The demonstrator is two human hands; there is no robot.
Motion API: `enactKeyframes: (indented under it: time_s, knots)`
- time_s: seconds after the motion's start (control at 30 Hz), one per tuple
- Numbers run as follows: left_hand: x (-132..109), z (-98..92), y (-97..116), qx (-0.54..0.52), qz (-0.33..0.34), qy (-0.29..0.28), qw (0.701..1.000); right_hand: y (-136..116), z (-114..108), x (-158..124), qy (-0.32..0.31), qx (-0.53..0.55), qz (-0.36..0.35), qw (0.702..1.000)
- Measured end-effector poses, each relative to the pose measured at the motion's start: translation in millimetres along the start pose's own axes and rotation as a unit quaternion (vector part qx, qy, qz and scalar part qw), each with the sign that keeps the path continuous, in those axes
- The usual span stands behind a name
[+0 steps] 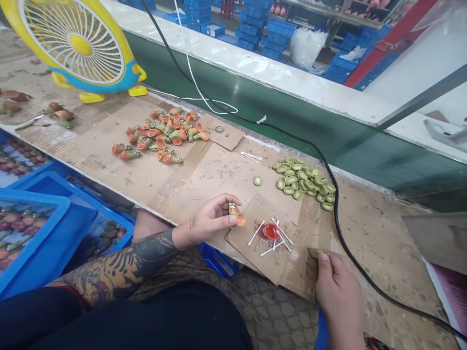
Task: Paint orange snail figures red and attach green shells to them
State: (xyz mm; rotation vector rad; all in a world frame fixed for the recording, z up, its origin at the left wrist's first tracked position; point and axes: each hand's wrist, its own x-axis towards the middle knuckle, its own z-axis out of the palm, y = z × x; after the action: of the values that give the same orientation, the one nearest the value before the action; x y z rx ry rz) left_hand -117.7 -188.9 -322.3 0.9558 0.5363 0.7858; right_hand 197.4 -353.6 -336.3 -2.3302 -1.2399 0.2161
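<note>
1. Blue crates (32, 233) sit low at the left, below the bench, holding finished-looking painted orange-and-green figures (18, 218). Their place beside the seat seems to keep them within easy reach.
2. A yellow fan (78, 48) stands at the back of the bench, turned toward the worker.
3. Orange-and-green pieces (156, 133) lie in a loose heap on cardboard (204, 189), which probably protects the bench.
4. The tattooed left hand (207, 221) is curled nearly closed, with thumb and fingertips pinching a small figure (233, 214) by its body. The figure's orange end points outward, perhaps so that it stays untouched.
5. A red dish (270, 231) sits on a separate cardboard piece, ringed by cotton swabs (255, 233), just beside the left hand.
6. Green caps (302, 180) lie in a heap beyond the dish, with one loose cap (257, 181) apart from them.
7. The right hand (337, 287), at the cardboard's near edge, is nearly closed, with thumb and finger pinching a green cap (315, 253), partly hidden by the thumb.
</note>
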Motion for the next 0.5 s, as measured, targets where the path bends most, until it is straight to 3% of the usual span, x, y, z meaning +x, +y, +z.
enactKeyframes:
  time_s: [0.2,0.3,0.4,0.5]
  knots:
    - [0,-1.2,-1,0.012,0.002,0.002,1.0,-2,-5,17,-0.003,-0.075,0.027,0.997]
    - [3,-1.1,-1,0.001,-0.003,0.0,1.0,-3,-7,21,-0.016,-0.075,0.008,0.997]
    - [4,2.4,-2,-0.013,-0.009,0.015,1.0,-7,-9,18,-0.023,-0.071,0.002,0.997]
    - [0,10.7,-2,-0.046,-0.034,0.003,0.998,-27,-11,3,-0.009,-0.021,0.034,0.999]
